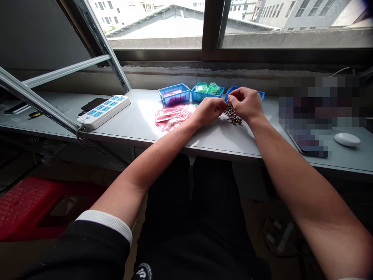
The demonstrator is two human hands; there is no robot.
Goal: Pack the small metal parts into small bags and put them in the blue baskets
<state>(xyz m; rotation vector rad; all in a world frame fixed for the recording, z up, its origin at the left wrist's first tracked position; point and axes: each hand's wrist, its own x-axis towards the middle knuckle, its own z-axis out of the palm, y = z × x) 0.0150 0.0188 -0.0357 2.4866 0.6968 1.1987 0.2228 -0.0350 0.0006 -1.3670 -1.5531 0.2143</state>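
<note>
Reaching forward with left forearm [163, 157] and right forearm [287, 175], both bare.
Presenting left hand [210, 110] with fingers [221, 103] curled inward; presenting right hand [248, 103] just beside the left fingertips, with thumb and index finger close together. Unable to confirm a firm grip. Spreading apart at the elbows, well behind the fingers.

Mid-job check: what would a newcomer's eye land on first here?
Probably the left hand and right hand, close together at a pile of small brownish pieces on the desk. Next, the pink packets beside the left hand, and three blue baskets in a row behind, the middle one holding green packets.
</note>
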